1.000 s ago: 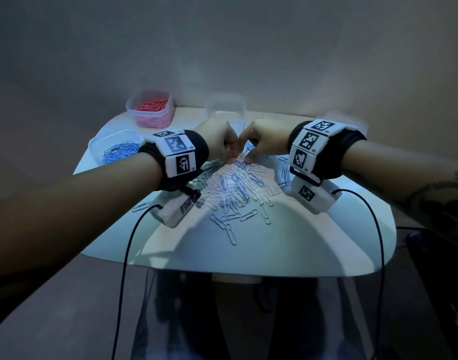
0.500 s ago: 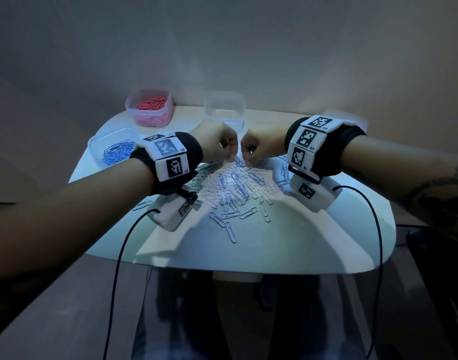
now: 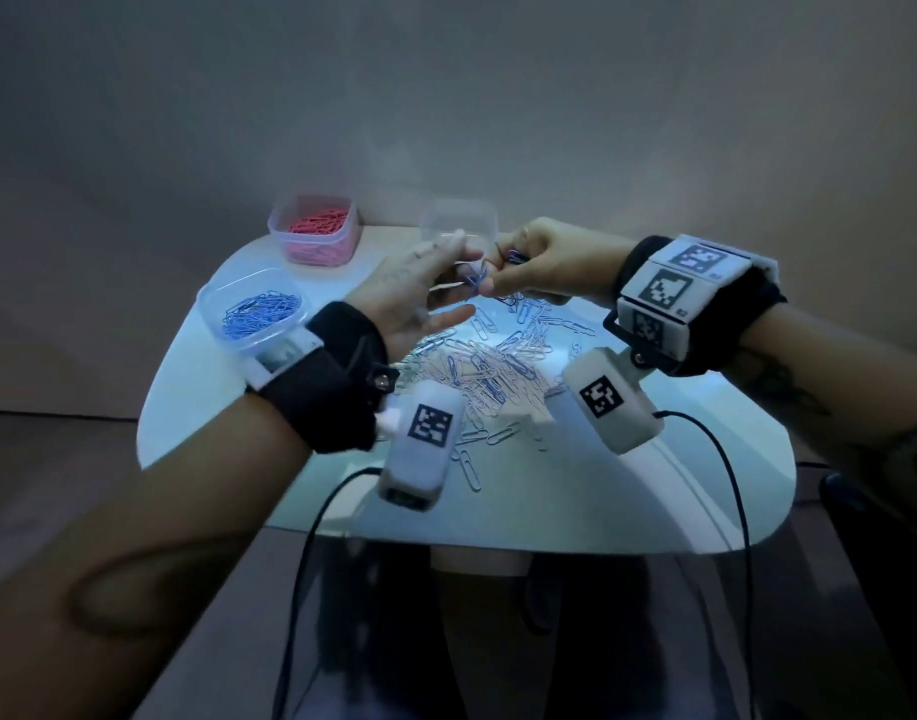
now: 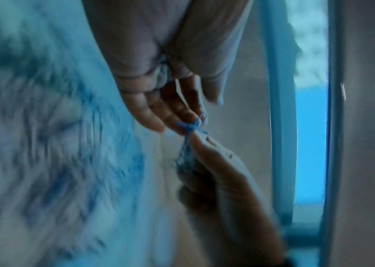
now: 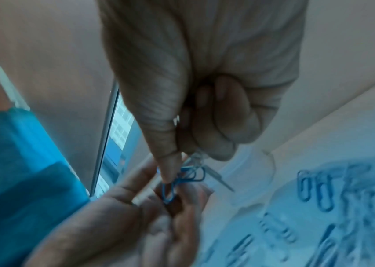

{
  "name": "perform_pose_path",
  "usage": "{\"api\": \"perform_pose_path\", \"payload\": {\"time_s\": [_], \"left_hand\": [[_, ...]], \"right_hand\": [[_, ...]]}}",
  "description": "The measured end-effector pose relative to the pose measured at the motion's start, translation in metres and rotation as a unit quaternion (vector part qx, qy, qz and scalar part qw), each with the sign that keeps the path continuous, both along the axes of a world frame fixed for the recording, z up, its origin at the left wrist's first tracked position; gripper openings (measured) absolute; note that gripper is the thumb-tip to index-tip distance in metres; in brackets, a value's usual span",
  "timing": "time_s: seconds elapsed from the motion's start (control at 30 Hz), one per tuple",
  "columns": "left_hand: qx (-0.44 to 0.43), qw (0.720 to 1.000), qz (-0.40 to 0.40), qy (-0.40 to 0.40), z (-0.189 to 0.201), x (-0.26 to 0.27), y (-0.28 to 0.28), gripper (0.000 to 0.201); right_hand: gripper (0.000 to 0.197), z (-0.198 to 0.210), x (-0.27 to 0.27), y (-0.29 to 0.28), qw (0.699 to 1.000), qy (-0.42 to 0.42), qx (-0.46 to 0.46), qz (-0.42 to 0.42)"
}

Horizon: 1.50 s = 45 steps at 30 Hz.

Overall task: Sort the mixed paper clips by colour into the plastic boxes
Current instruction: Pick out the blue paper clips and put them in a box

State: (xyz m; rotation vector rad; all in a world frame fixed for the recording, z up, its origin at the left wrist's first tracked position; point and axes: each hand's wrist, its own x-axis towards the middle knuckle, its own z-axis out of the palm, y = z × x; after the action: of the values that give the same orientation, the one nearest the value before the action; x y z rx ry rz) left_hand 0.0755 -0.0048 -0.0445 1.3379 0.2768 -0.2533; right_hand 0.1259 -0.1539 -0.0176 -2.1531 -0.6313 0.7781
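The right hand [image 3: 542,262] had its fingers curled, thumb and forefinger pinching a few blue paper clips [image 5: 181,178]. The left hand [image 3: 420,291] met it with fingers straight and spread, fingertips [image 4: 181,117] touching those clips. Just below the fingers lay the mixed clip pile [image 3: 493,366]; left of them stood the blue-clip box [image 3: 212,309] and pink-clip box [image 3: 277,226], beyond them a clear box [image 3: 490,220]. Wristband markers [image 3: 664,291] bore no readable writing.

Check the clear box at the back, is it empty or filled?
Apparently empty: no clips show through the clear box, though the left hand hides its base.
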Motion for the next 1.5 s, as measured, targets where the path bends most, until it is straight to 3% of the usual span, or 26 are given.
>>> {"api": "perform_pose_path", "payload": {"time_s": [0.1, 0.2, 0.3, 0.4, 0.47, 0.57, 0.63, 0.8, 1.0, 1.17, 1.27, 1.4, 1.5], "left_hand": [[-0.197, 0.972, 0.109, 0.069, -0.008, -0.011, -0.009, 0.046], [-0.340, 0.927, 0.143, 0.068, -0.014, -0.021, -0.015, 0.063], [-0.408, 0.899, 0.156, 0.033, -0.010, -0.029, -0.025, 0.066], [-0.440, 0.882, 0.167, 0.005, -0.005, -0.035, -0.031, 0.055], [-0.481, 0.857, 0.184, -0.006, -0.003, -0.039, -0.029, 0.050], [-0.540, 0.816, 0.205, -0.035, -0.002, -0.045, -0.024, 0.048], [-0.545, 0.812, 0.204, -0.045, 0.000, -0.047, -0.022, 0.049], [-0.542, 0.819, 0.180, -0.056, -0.001, -0.052, -0.021, 0.047], [-0.542, 0.820, 0.174, -0.062, -0.003, -0.053, -0.021, 0.046], [-0.543, 0.819, 0.177, -0.067, -0.004, -0.052, -0.021, 0.049], [-0.535, 0.821, 0.183, -0.074, -0.003, -0.054, -0.023, 0.050], [-0.566, 0.800, 0.179, -0.088, -0.006, -0.056, -0.025, 0.051], [-0.600, 0.775, 0.176, -0.087, -0.008, -0.055, -0.021, 0.053]], "right_hand": [[0.024, -0.001, -0.011, 0.004, 0.995, 0.062, 0.067, -0.050], [0.026, 0.000, -0.019, 0.011, 0.987, 0.111, 0.091, -0.076], [0.027, 0.005, -0.030, 0.023, 0.994, 0.091, 0.040, -0.051], [0.025, 0.011, -0.042, 0.036, 0.999, 0.041, 0.015, -0.025], [0.012, 0.018, -0.046, 0.038, 0.998, 0.019, 0.049, -0.032], [0.013, 0.021, -0.049, 0.029, 0.985, -0.010, 0.133, -0.111], [0.011, 0.019, -0.055, 0.022, 0.982, -0.045, 0.142, -0.117], [0.013, 0.007, -0.074, 0.023, 0.981, -0.192, 0.024, -0.033], [0.008, 0.009, -0.072, 0.024, 0.990, -0.121, 0.055, -0.042], [0.010, 0.012, -0.083, 0.022, 0.975, -0.198, 0.079, -0.061], [0.023, 0.013, -0.095, 0.026, 0.972, -0.235, 0.018, -0.016], [0.010, 0.009, -0.097, 0.030, 0.966, -0.257, 0.009, -0.025], [0.014, 0.009, -0.091, 0.025, 0.977, -0.184, 0.069, -0.083]]}}
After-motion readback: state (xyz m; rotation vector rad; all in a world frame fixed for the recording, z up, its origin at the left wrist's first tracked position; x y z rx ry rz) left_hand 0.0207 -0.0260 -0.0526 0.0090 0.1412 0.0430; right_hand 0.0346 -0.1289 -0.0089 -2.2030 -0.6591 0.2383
